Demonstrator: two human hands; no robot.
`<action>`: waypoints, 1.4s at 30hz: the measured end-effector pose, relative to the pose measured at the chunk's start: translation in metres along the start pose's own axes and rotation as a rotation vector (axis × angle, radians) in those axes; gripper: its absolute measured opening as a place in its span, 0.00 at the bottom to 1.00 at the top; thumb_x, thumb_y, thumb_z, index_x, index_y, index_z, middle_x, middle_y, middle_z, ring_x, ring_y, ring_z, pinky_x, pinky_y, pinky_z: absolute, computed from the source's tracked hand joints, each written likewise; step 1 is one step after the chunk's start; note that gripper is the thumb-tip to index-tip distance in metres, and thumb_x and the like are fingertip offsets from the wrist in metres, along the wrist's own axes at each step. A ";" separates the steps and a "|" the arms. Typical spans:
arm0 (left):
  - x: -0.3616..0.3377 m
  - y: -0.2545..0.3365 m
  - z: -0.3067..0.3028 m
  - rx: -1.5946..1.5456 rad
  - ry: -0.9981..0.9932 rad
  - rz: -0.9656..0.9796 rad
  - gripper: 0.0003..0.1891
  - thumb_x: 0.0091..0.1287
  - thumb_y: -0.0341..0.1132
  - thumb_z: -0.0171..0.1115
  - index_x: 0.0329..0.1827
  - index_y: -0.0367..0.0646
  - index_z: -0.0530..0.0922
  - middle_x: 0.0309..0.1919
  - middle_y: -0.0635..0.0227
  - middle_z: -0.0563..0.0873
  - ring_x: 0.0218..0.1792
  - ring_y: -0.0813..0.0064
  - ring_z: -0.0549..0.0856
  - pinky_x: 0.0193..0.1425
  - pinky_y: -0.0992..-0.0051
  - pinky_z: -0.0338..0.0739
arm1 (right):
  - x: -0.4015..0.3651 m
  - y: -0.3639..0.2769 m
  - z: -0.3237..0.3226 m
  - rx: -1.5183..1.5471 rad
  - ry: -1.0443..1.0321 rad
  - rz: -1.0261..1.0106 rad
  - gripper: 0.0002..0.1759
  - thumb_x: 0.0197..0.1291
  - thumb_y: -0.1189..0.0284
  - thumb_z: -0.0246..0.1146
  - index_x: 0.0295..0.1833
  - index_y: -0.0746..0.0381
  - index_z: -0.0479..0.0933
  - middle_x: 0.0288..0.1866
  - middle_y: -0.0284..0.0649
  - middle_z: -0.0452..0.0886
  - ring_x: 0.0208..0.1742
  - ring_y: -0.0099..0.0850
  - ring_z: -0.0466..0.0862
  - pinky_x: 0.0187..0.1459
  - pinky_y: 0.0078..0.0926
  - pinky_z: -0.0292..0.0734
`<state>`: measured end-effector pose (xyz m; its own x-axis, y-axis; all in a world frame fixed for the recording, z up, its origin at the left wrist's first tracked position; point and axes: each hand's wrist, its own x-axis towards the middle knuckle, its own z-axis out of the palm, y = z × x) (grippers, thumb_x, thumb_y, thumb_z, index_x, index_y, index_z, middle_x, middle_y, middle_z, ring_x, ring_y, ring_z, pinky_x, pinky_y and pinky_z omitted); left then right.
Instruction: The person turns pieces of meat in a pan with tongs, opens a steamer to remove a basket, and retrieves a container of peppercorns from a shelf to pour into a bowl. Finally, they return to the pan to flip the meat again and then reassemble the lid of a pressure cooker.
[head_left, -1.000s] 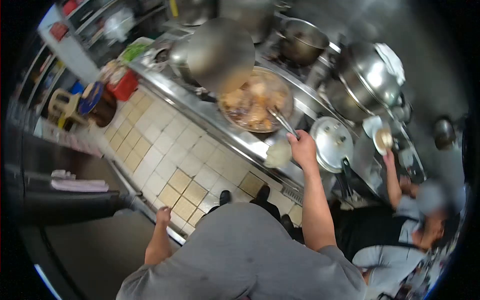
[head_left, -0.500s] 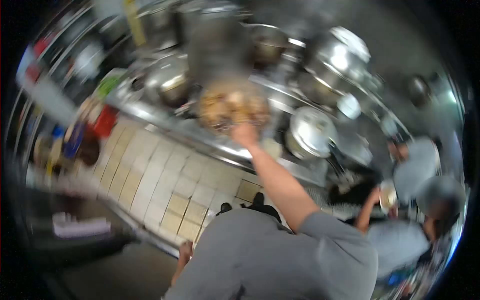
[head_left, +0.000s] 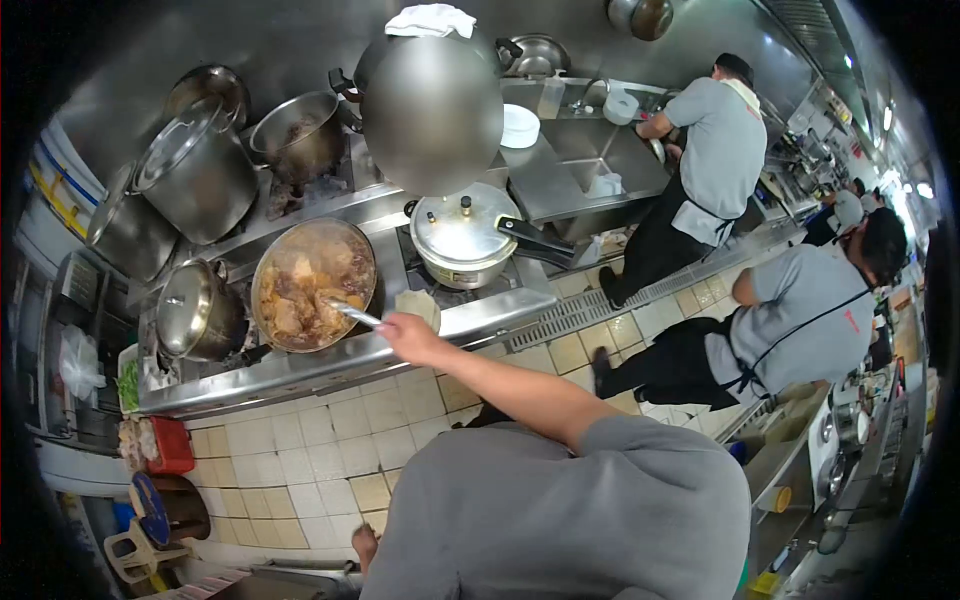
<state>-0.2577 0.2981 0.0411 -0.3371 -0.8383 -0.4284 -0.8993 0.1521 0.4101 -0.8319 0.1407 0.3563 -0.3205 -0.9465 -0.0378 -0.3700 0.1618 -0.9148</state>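
Observation:
My right hand [head_left: 407, 337] is closed round the handle of a metal utensil [head_left: 352, 312]. The utensil's far end dips into brown stew with chunks in a wide pan [head_left: 371, 262] on the stove. To the right of the pan stands a pressure cooker [head_left: 464, 232] with a black handle, and a lidded steel pot [head_left: 193, 312] is on its left. A pale cloth or bowl, hard to make out, lies by my right hand. Low at my side, my left hand [head_left: 364, 541] hangs near the floor tiles, its fingers only partly visible and their grip unclear.
Large steel pots [head_left: 200, 180] line the stove's back left. A sink [head_left: 595, 150] lies beyond the pressure cooker, with a person [head_left: 715, 135] at it. Another person [head_left: 805, 315] stands at the right. A red crate [head_left: 170, 445] and a stool [head_left: 165, 508] are on the left floor.
The head view has turned and sharpened, bringing the sink and both people into clearer sight. My right hand is now back from the pan's centre, and the utensil shows between hand and stew.

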 end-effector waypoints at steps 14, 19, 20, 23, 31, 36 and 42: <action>0.211 0.491 -0.302 -0.557 0.557 0.501 0.12 0.76 0.33 0.65 0.54 0.34 0.85 0.39 0.67 0.89 0.40 0.81 0.82 0.48 0.76 0.80 | -0.151 0.047 -0.334 0.560 0.810 0.002 0.15 0.81 0.60 0.56 0.55 0.58 0.80 0.22 0.24 0.70 0.19 0.14 0.65 0.19 0.16 0.56; 0.314 0.618 -0.412 -0.518 0.676 0.684 0.18 0.78 0.42 0.64 0.59 0.36 0.85 0.40 0.70 0.89 0.39 0.81 0.84 0.47 0.76 0.81 | -0.168 0.103 -0.394 0.560 1.078 0.011 0.17 0.81 0.60 0.55 0.60 0.61 0.78 0.22 0.24 0.68 0.20 0.13 0.63 0.20 0.15 0.55; 0.334 0.644 -0.438 -0.535 0.656 0.678 0.20 0.78 0.47 0.63 0.57 0.37 0.85 0.37 0.73 0.87 0.34 0.84 0.79 0.39 0.78 0.78 | -0.172 0.114 -0.400 0.533 1.109 0.069 0.17 0.81 0.60 0.55 0.59 0.61 0.78 0.22 0.24 0.68 0.20 0.13 0.63 0.20 0.14 0.55; 0.418 0.697 -0.499 -0.730 0.487 0.533 0.22 0.78 0.50 0.60 0.52 0.37 0.87 0.31 0.74 0.85 0.26 0.83 0.79 0.32 0.76 0.75 | -0.191 0.141 -0.403 0.497 1.181 0.161 0.16 0.81 0.60 0.55 0.57 0.60 0.79 0.23 0.23 0.68 0.20 0.12 0.63 0.20 0.14 0.54; 0.544 0.806 -0.548 -0.565 0.445 0.180 0.29 0.75 0.56 0.62 0.52 0.32 0.87 0.39 0.56 0.90 0.38 0.65 0.86 0.45 0.65 0.79 | -0.273 0.151 -0.372 0.365 1.477 0.414 0.15 0.80 0.59 0.56 0.55 0.59 0.79 0.22 0.24 0.64 0.19 0.14 0.62 0.19 0.17 0.54; 0.639 0.794 -0.554 -0.894 0.443 0.235 0.20 0.70 0.48 0.73 0.37 0.36 0.87 0.29 0.66 0.86 0.22 0.73 0.76 0.29 0.66 0.69 | -0.330 0.167 -0.345 0.257 1.545 0.557 0.17 0.81 0.58 0.55 0.55 0.60 0.78 0.22 0.24 0.64 0.19 0.14 0.62 0.18 0.17 0.53; 0.643 0.801 -0.563 -0.952 0.381 0.292 0.20 0.69 0.49 0.74 0.29 0.40 0.84 0.25 0.70 0.82 0.21 0.77 0.74 0.26 0.69 0.66 | -0.317 0.175 -0.340 0.229 1.563 0.605 0.17 0.80 0.57 0.56 0.55 0.60 0.79 0.21 0.25 0.65 0.18 0.15 0.62 0.18 0.18 0.53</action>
<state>-1.0380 -0.4133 0.5474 -0.2472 -0.9690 0.0007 -0.1542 0.0400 0.9872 -1.0913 0.5634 0.3447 -0.9036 0.4159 -0.1023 0.1997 0.1977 -0.9597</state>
